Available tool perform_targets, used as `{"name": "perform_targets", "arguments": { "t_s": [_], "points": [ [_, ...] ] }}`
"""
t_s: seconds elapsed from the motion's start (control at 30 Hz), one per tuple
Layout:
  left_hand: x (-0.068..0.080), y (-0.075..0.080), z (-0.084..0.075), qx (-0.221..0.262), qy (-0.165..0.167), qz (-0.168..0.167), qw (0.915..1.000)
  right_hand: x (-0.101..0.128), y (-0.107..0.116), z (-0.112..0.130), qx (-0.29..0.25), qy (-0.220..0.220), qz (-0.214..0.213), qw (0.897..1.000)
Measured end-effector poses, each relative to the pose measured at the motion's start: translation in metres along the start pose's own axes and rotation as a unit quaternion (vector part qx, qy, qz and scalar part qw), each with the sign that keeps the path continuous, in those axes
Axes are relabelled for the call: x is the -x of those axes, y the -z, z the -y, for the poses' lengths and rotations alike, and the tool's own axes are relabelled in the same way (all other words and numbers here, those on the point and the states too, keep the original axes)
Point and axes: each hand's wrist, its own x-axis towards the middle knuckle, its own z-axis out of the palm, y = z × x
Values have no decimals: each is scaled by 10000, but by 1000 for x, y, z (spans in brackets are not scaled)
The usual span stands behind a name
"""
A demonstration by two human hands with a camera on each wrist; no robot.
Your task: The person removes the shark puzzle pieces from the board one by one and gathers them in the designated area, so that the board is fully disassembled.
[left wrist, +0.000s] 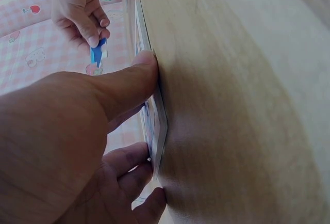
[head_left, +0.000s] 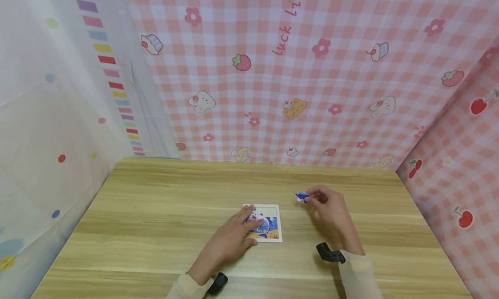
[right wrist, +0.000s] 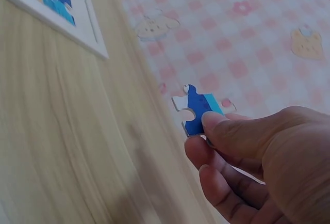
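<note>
A: Wooden table [head_left: 156, 212], walled on three sides by cloth: pink check [head_left: 273, 95] behind and right, pale dotted sheet [head_left: 46, 117] left.

B: Any container?

A: One shallow one. White puzzle tray [head_left: 275, 209] lies flat mid-table, under the left fingers. Blue picture pieces sit inside; the far strip of the tray shows white. How many pieces, cannot tell.

B: Left hand?

A: Left hand [head_left: 234, 236] lies palm down, fingers straight and slightly apart, tips pressing on the pieces. Left wrist view shows the thumb [left wrist: 135, 74] flat against the tray's edge, the other fingers lower along the same edge. Nothing gripped.

B: Right hand?

A: Right hand [head_left: 331, 208] is well apart from the tray, beyond and to the side of the left fingertips. It pinches a loose piece [right wrist: 198, 111], blue with a white tab, between thumb and forefinger; the piece sticks out past the fingertips toward the tray. Remaining fingers curl loosely beneath. Piece is off the table in the right wrist view.

B: Wrists?

A: Black camera mount [head_left: 330, 253] on each wrist, pale sleeves [head_left: 356, 275] behind.
</note>
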Motion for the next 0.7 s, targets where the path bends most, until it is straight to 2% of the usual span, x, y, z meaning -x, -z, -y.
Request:
{"name": "perform_targets", "arguments": {
  "t_s": [0.23,0.7],
  "points": [
    [0,-1,0,-16,-21,-50,10000,0,16,-14,138,37,-105,9998],
    [-1,-2,1,-61,-26,-49,10000,3,34,-34,412,-235,-130,9988]
  ]
}}
